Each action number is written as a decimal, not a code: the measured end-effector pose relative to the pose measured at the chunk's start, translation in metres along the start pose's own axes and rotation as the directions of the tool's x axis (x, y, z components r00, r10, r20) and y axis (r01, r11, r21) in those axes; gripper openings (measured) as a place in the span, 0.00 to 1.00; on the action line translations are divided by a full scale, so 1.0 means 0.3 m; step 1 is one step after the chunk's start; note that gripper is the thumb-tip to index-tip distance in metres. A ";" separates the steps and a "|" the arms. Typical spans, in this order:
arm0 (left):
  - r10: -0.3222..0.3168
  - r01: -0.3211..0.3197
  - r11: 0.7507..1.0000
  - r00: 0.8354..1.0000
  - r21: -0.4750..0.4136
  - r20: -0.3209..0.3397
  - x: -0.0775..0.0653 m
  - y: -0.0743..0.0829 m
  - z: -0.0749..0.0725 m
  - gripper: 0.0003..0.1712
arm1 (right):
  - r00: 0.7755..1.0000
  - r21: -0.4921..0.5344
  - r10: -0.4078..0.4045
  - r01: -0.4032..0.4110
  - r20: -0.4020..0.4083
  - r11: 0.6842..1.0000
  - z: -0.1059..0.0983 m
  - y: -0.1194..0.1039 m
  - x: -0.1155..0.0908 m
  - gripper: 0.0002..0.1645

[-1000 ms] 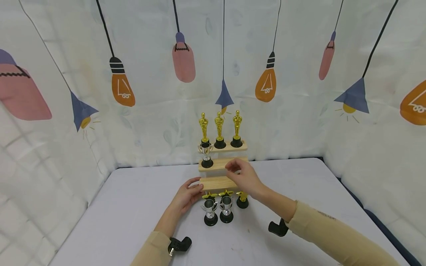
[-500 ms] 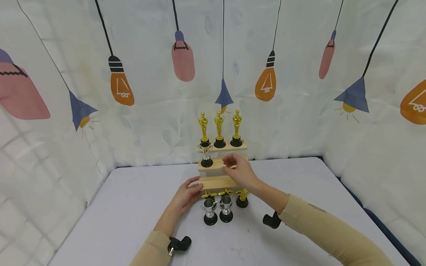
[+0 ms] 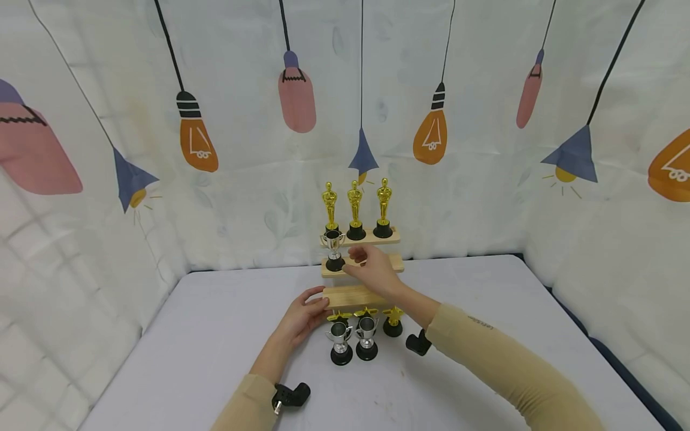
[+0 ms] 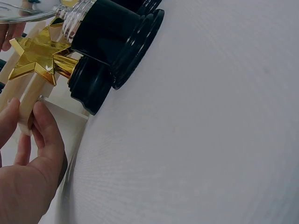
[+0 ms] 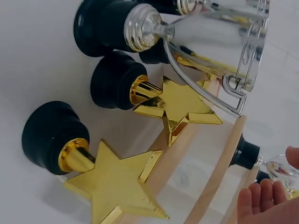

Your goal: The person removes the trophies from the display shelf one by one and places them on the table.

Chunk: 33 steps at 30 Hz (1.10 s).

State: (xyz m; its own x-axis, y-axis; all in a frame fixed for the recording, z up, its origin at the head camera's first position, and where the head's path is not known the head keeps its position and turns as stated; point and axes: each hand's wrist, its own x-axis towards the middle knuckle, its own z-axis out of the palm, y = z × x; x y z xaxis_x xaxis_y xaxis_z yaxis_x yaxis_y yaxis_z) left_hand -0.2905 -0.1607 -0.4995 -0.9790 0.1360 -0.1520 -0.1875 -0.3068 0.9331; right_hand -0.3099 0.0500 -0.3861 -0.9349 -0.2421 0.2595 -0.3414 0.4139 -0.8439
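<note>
Head view shows a silver cup (image 3: 333, 240) upright on a black base at the left end of the middle shelf (image 3: 396, 261). It looks like light, thin, coated plastic: stiff, rather slippery on the shiny bowl, and probably tippy, since the bowl sits high on a narrow stem. The two side handles seem the weakest parts, so the surest hold would be thumb and fingertips round the stem or the base, clear of the handles.

Right hand (image 3: 374, 272) is just beside the cup, its fingers loosely bent with thumb and fingers apart; whether any fingertip touches the base, I cannot tell. Left hand (image 3: 300, 318) pinches the left end of the lowest shelf (image 3: 350, 296), thumb on one face and fingers on the other. That pale wood looks rigid and dry, an easy thing to grip, and holding its end probably steadies the whole piece.

Above, three gold statuettes (image 3: 354, 206) stand in a row on the top shelf (image 3: 372, 241). In front of the lowest shelf, two more silver cups (image 3: 367, 335) and three gold star trophies (image 3: 393, 317) stand on the white worktop (image 3: 232, 335). Behind hangs a lamp-printed cloth (image 3: 242, 209).
</note>
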 end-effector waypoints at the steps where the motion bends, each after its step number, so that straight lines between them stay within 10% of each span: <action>1: -0.001 0.001 1.000 1.000 0.001 0.000 0.000 -0.002 -0.001 0.31 | 1.000 -0.001 0.012 -0.012 0.001 1.000 0.007 0.000 0.010 0.24; 33: 0.004 -0.004 1.000 1.000 -0.004 0.008 -0.004 -0.001 0.001 0.31 | 0.996 -0.106 0.091 -0.092 -0.017 0.990 0.114 0.002 0.120 0.20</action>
State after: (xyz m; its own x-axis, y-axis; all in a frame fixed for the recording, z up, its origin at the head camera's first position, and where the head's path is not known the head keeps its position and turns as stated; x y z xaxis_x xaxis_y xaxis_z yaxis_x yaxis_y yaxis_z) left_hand -0.2892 -0.1604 -0.4994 -0.9791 0.1422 -0.1456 -0.1838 -0.3108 0.9325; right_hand -0.3405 0.0117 -0.3934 -0.9635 -0.1883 0.1901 -0.2623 0.5247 -0.8099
